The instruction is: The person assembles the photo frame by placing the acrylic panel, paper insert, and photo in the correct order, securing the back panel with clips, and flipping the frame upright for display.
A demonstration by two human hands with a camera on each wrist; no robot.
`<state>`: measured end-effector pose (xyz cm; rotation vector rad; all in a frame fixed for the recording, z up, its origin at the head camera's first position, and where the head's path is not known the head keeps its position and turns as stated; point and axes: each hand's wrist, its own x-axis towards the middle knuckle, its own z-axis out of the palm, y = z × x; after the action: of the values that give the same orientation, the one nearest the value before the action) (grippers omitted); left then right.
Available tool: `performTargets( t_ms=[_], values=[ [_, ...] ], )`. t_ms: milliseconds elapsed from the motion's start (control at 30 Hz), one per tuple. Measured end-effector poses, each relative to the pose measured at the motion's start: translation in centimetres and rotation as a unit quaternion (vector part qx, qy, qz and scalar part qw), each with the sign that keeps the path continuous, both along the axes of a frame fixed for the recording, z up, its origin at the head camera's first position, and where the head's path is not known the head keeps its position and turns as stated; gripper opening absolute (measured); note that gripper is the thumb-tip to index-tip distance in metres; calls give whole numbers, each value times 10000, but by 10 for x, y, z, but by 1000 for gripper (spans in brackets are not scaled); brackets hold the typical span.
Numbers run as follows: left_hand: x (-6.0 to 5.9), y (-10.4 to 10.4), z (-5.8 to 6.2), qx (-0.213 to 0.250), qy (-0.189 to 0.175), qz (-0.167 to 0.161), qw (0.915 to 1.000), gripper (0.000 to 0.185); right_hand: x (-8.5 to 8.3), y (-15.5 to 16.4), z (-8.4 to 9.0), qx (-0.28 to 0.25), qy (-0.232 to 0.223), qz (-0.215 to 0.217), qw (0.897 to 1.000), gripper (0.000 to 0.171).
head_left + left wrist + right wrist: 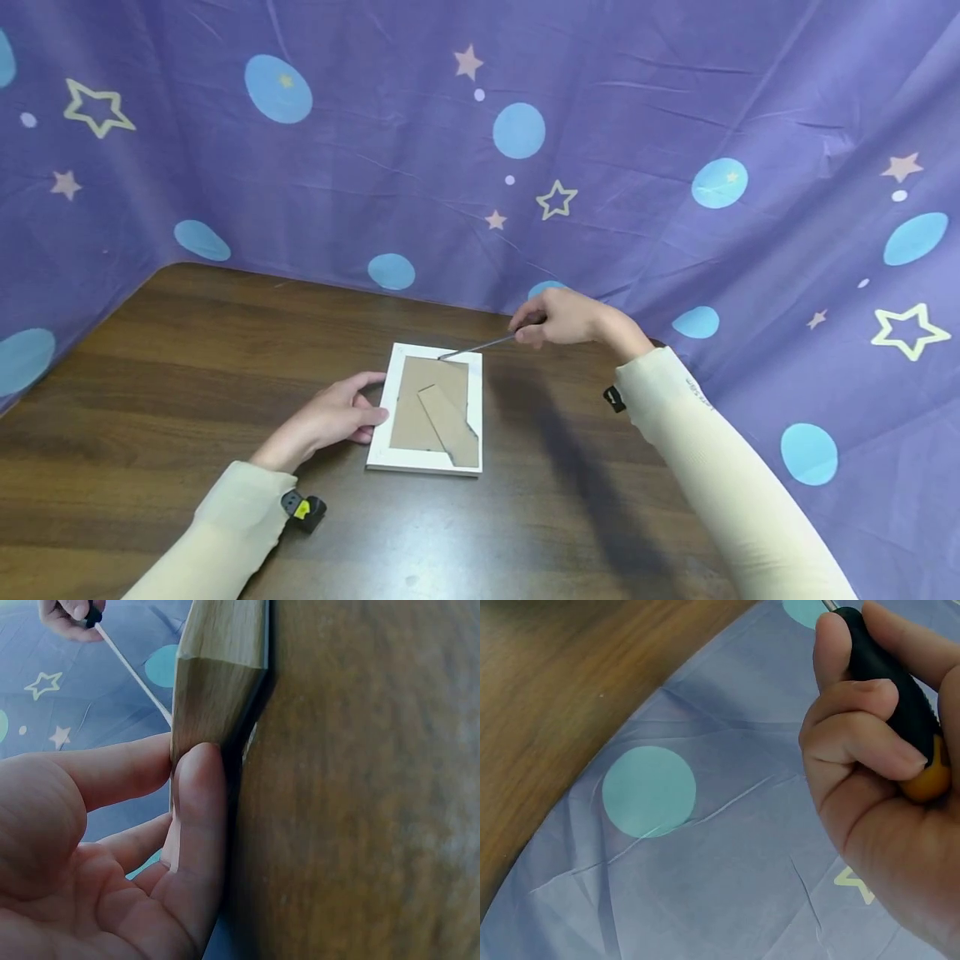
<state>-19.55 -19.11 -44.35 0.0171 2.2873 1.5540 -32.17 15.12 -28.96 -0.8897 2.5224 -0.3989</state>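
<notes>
A white picture frame (pixel 423 461) lies back side up on the table. Its brown cardboard backing (pixel 415 425) carries a slanted stand leg (pixel 450 427). My left hand (pixel 330 415) pinches the frame's left edge, thumb on top and fingers against the side; the left wrist view shows the wood-grained edge (pixel 214 697) between them. From the right, my right hand (pixel 570 317) grips a screwdriver (pixel 480 346) by its black and yellow handle (pixel 889 686). The thin shaft slants down to the left, its tip at the top edge of the backing.
The brown wooden table (pixel 187 358) extends around the frame. Behind it and along the sides hangs a purple curtain (pixel 420 167) with stars and blue dots, close to the right hand. A small black device (pixel 303 508) is strapped at the left wrist.
</notes>
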Motion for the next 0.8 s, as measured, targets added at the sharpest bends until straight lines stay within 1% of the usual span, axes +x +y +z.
performTargets(
  t_ms=[100, 233, 333, 467, 567, 700, 800],
  values=[
    [-1, 1, 0, -33, -4, -29, 10000, 75, -4, 0, 3, -83, -38, -203, 9998, 20],
    [-1, 2, 1, -69, 9, -35, 10000, 75, -7, -1, 4, -190, -655, -650, 9956, 19],
    [-1, 3, 1, -93, 32, -36, 9999, 74, -10, -3, 3, -108, -878, -800, 9929, 23],
    [1, 2, 1, -80, 38, -20, 10000, 73, -14, -7, 4, 199, -703, -563, 9957, 26],
    [1, 1, 0, -74, 30, -6, 10000, 72, -17, -11, 5, 353, -655, -343, 9966, 27],
    [1, 0, -1, -139, 44, -31, 9999, 72, -17, -17, 10, 551, -446, -53, 9975, 26],
    [0, -1, 0, -170, 77, -64, 9998, 73, -12, -26, 18, 736, -153, 217, 9969, 23]
  ],
)
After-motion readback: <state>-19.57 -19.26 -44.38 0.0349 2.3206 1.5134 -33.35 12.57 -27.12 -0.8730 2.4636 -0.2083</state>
